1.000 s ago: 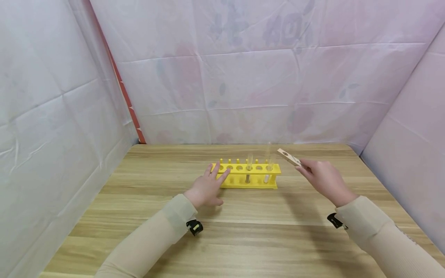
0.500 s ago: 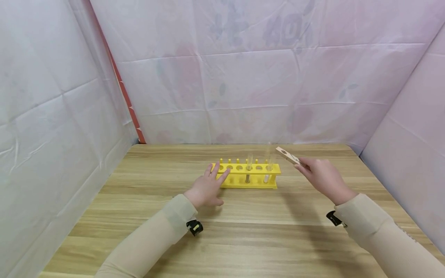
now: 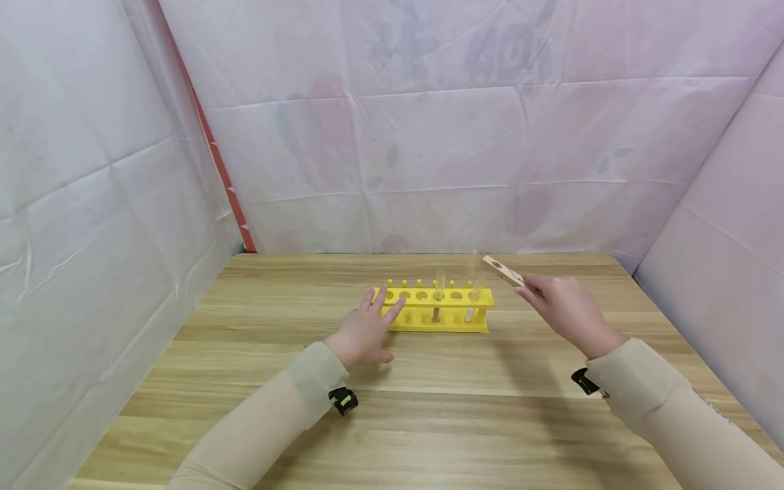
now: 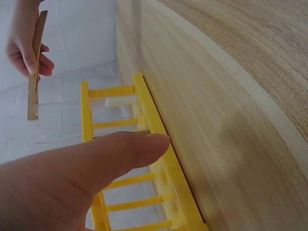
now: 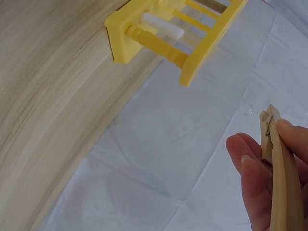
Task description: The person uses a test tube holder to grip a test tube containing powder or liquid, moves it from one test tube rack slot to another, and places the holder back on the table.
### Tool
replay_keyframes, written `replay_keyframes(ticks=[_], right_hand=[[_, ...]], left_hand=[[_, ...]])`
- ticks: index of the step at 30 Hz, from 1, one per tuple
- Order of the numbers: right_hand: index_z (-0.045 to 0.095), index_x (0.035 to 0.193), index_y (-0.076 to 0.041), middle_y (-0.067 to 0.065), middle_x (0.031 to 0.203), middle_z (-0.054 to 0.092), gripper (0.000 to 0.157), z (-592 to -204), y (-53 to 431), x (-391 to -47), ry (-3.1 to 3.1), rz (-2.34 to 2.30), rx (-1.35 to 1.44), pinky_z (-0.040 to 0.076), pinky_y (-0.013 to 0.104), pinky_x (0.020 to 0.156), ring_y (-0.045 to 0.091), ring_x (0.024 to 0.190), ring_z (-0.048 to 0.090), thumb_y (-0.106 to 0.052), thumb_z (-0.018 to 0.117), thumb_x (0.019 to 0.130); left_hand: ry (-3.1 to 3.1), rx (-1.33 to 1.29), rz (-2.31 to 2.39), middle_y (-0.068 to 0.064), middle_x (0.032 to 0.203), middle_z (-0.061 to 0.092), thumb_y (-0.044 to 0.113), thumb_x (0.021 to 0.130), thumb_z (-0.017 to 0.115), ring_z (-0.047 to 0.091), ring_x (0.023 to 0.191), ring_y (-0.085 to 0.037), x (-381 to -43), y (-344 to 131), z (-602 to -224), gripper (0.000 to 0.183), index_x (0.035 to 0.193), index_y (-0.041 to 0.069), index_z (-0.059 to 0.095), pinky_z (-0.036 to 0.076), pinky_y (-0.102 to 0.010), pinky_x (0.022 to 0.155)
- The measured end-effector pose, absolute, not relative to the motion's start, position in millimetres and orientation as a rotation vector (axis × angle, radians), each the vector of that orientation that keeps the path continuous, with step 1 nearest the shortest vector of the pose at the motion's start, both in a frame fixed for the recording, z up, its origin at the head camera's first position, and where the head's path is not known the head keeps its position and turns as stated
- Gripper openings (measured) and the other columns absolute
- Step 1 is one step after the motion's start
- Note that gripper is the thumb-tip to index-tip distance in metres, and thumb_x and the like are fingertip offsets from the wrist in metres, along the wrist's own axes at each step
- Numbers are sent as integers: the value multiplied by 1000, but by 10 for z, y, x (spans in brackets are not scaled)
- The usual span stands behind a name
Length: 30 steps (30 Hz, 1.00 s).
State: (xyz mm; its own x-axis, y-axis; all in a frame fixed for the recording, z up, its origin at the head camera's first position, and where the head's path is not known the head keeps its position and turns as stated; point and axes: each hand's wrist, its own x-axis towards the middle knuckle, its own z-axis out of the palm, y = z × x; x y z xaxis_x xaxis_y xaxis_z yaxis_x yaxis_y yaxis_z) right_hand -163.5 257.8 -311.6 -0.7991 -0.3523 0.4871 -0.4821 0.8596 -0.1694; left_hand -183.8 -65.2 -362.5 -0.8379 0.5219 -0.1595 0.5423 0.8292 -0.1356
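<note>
Left hand (image 3: 363, 331) splayed on the rack (image 3: 429, 304), the right hand (image 3: 566, 308) gripped a clamp (image 3: 507, 273) above it, seemingly aligning for careful lowering.

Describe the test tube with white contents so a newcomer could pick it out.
On the wood-grain table, find the yellow rack with the left hand at its left end. The tube stands in the rack's rightmost hole, nearest the wooden clamp. White contents at its bottom set it apart from the other visible tube, whose bottom is dark.
</note>
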Motion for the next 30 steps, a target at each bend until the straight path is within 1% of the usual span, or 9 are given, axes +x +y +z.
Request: replay_keyframes(ticks=[7, 16, 19, 23, 26, 30], right_hand=[[50, 70, -12, -6, 53, 33, 23, -3109, 2530, -1635, -2605, 395, 622, 23, 24, 42, 7, 45, 25, -14, 63, 89], [53, 71, -11, -6, 53, 34, 21, -3080, 2487, -1628, -2635, 410, 619, 24, 24, 43, 7, 45, 26, -14, 62, 90], [54, 72, -10, -6, 53, 35, 20, -3068, 2474, -1629, -2640, 412, 622, 24, 24, 43, 7, 45, 27, -14, 62, 90], [55, 74, -10, -6, 54, 36, 18, -3054, 2460, -1634, -2657, 417, 620, 25, 24, 43, 7, 46, 28, -14, 62, 90], [56, 75, -9, -6, 54, 37, 17, -3049, 2451, -1640, -2668, 419, 622, 25, 24, 43, 8, 46, 28, -14, 62, 90], [57, 76, -9, -6, 54, 37, 16, -3041, 2434, -1643, -2672, 417, 627, 25, 25, 43, 8, 45, 28, -14, 62, 90]], left_hand=[[2898, 849, -235, -21, 153, 6, 54, 77, 68, 16, 137, -40, -1831, -656, -3622, 101, 152, 19, 9, 53, -28, 66], [2898, 845, -229, -21, 153, 5, 54, 78, 68, 16, 137, -40, -1823, -652, -3615, 101, 152, 20, 8, 52, -35, 81], [2901, 843, -228, -21, 154, 5, 54, 77, 68, 16, 137, -40, -1823, -651, -3616, 101, 152, 20, 8, 52, -34, 80], [2899, 836, -226, -20, 154, 4, 54, 77, 68, 15, 137, -40, -1826, -649, -3621, 102, 152, 20, 7, 53, -31, 75], [2900, 835, -238, -20, 154, 4, 54, 77, 68, 15, 137, -40, -1832, -651, -3632, 102, 152, 20, 7, 53, -31, 78], [2906, 842, -262, -21, 154, 4, 56, 77, 67, 16, 137, -40, -1841, -655, -3652, 103, 152, 20, 6, 50, -36, 86]])
